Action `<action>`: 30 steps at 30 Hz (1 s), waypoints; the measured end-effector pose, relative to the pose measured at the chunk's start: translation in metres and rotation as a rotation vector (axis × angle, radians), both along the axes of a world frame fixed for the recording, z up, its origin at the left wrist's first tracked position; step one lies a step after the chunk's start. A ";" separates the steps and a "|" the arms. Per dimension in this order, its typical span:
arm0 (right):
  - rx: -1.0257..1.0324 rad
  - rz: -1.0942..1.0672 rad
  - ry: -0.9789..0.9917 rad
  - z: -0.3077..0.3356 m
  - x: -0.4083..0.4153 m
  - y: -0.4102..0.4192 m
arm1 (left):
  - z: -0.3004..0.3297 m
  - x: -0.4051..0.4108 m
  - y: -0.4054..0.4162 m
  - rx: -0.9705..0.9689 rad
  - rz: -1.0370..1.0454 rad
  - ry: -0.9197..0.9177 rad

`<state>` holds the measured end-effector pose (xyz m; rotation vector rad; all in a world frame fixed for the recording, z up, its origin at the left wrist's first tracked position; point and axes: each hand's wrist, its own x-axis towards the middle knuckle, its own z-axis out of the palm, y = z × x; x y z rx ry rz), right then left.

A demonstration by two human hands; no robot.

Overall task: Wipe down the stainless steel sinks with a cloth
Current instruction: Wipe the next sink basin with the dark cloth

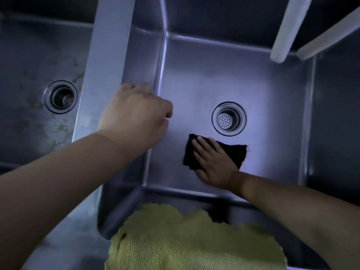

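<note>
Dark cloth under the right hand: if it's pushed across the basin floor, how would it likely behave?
The dark cloth lies flat and thin on the basin floor, so it is probably limp and light. With the right hand pressing flat on it, it should slide over smooth steel; its free edges may bunch or fold.

A kitchen wash-up area: deep steel sinks (233,78) side by side.

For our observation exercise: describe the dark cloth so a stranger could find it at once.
Start at the middle sink basin, the brightly lit one. On its floor, just nearer the person than the drain, lies the dark cloth, under the flat right hand. Unlike the yellow cloth at the front, it is near-black.
</note>
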<state>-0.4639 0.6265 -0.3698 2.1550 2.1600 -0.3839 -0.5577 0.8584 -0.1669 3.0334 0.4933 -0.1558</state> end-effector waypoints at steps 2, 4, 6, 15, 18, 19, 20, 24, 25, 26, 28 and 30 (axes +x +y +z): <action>0.010 0.084 0.017 -0.001 -0.018 0.023 | -0.003 0.000 0.000 0.020 -0.001 0.007; 0.007 0.169 0.037 -0.003 -0.039 0.047 | -0.004 0.000 0.000 0.026 0.016 0.023; 0.007 0.237 0.036 -0.003 -0.056 0.064 | -0.005 -0.001 0.000 0.019 0.041 0.053; 0.032 0.497 0.225 0.002 -0.029 0.019 | -0.002 -0.002 -0.018 0.166 -0.312 0.172; 0.072 0.460 0.238 0.003 0.008 -0.031 | -0.011 0.000 -0.045 0.084 -0.451 0.234; 0.076 0.446 0.232 0.003 0.021 -0.047 | -0.018 0.003 -0.055 0.063 -0.465 0.251; 0.079 0.429 0.222 0.003 0.034 -0.061 | -0.025 0.007 -0.064 0.047 -0.470 0.286; 0.039 0.358 0.112 0.003 0.087 -0.097 | -0.058 0.031 -0.092 -0.041 -0.362 0.329; 0.032 0.342 0.071 0.003 0.099 -0.101 | -0.065 0.039 -0.097 -0.055 -0.335 0.357; 0.029 0.316 0.037 0.003 0.111 -0.104 | -0.072 0.045 -0.101 -0.064 -0.320 0.372; 0.035 0.234 0.001 0.001 0.135 -0.104 | -0.085 0.056 -0.109 -0.073 -0.305 0.406; 0.041 0.132 -0.025 0.000 0.158 -0.097 | -0.097 0.063 -0.114 -0.067 -0.268 0.455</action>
